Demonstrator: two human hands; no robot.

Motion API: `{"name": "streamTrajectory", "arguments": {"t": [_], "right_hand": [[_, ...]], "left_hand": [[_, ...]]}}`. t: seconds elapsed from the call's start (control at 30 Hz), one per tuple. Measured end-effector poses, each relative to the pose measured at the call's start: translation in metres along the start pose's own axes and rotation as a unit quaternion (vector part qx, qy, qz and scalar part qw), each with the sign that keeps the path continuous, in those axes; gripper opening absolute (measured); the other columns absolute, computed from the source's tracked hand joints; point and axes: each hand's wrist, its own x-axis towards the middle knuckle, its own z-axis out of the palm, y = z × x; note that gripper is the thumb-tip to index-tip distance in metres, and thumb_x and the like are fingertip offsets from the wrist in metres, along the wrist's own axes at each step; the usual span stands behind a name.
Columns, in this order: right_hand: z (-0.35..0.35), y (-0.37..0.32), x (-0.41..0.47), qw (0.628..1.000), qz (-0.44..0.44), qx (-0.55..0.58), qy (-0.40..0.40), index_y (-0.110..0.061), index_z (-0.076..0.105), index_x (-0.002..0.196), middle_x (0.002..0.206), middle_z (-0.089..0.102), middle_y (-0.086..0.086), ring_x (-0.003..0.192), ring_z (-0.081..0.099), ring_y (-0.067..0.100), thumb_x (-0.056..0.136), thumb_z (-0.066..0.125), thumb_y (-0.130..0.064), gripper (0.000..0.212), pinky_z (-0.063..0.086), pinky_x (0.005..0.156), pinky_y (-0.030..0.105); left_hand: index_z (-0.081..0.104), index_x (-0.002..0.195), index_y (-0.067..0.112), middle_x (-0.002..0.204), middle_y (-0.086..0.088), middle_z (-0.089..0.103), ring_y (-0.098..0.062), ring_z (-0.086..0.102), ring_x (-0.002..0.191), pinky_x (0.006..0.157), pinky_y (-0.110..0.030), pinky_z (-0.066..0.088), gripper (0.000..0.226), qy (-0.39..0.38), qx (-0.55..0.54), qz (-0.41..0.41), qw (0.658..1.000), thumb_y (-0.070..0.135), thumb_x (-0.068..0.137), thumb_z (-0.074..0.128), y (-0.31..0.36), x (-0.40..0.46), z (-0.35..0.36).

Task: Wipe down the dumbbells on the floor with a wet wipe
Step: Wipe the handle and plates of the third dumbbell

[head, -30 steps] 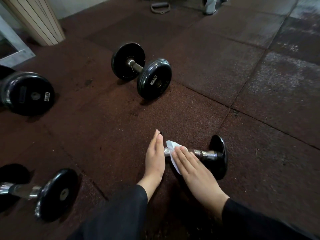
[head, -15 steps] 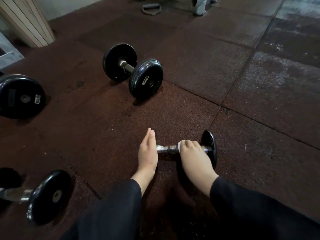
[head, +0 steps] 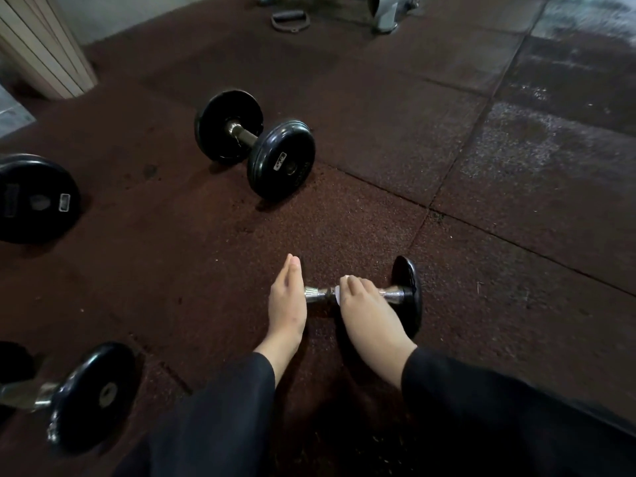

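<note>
Closest of all are two black sleeves point(head: 213, 414). The left hand point(head: 287, 304) is flat with straight fingers and stands on its edge against the left end of a small dumbbell point(head: 407, 297); that end is hidden behind it. The right hand point(head: 366, 313) is curled over the shiny bar in the middle, holding a white wet wipe point(head: 338, 293) around it. Only a little bit of the wipe peeks out by the fingers. The dumbbell lies on the dark red floor point(head: 344, 218), with its black right end showing.

At the bottom left is another dumbbell point(head: 93, 395) with a shiny bar. Farther left, a big black weight point(head: 34, 197) has a small label, too small to read. Past the hands, a third dumbbell point(head: 256, 142) has a white mark on its near end, too blurry to read. Far back lies a handle strap point(head: 290, 19) by a grey machine foot point(head: 383, 12).
</note>
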Motion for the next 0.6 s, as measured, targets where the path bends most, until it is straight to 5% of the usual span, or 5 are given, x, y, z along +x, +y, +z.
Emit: {"name": "streamTrajectory", "arguments": {"t": [0.2, 0.4, 0.53, 0.6], "right_hand": [[0.015, -0.004, -0.024, 0.988, 0.125, -0.083, 0.021, 0.016, 0.057, 0.113, 0.101, 0.063, 0.031, 0.096, 0.062, 0.039, 0.083, 0.022, 0.003, 0.047, 0.053, 0.086, 0.036], [0.0, -0.002, -0.01, 0.989, 0.086, -0.121, -0.008, 0.002, 0.065, 0.095, 0.087, 0.063, 0.018, 0.08, 0.059, 0.029, 0.076, 0.006, 0.01, 0.063, 0.048, 0.075, 0.033], [0.0, -0.005, -0.018, 0.976, 0.162, -0.142, -0.046, 0.005, 0.073, 0.081, 0.079, 0.067, 0.023, 0.073, 0.062, 0.031, 0.073, 0.031, 0.004, 0.043, 0.053, 0.063, 0.029], [-0.005, -0.003, -0.014, 0.976, 0.163, -0.131, -0.058, 0.006, 0.072, 0.09, 0.088, 0.066, 0.024, 0.082, 0.062, 0.033, 0.077, 0.033, -0.001, 0.042, 0.054, 0.071, 0.031]], "left_hand": [[0.041, 0.141, 0.011, 0.148, 0.0, 0.04, -0.009, 0.034, 0.137, 0.107, -0.016, 0.021, 0.047, 0.006, -0.018, -0.008, 1.0, 0.033, 0.1, 0.034, -0.001, -0.002, 0.0], [0.041, 0.141, 0.011, 0.148, 0.0, 0.04, -0.01, 0.034, 0.137, 0.108, -0.017, 0.022, 0.048, 0.002, -0.022, -0.018, 1.0, 0.034, 0.1, 0.034, 0.003, -0.002, 0.0], [0.039, 0.142, 0.011, 0.149, 0.001, 0.039, -0.009, 0.033, 0.138, 0.105, -0.015, 0.021, 0.048, -0.002, -0.028, -0.016, 0.999, 0.034, 0.1, 0.034, 0.002, -0.003, 0.0], [0.04, 0.142, 0.011, 0.149, 0.0, 0.039, -0.009, 0.033, 0.138, 0.104, -0.014, 0.021, 0.048, -0.001, -0.031, -0.018, 0.999, 0.033, 0.1, 0.035, 0.001, -0.002, 0.0]]}}
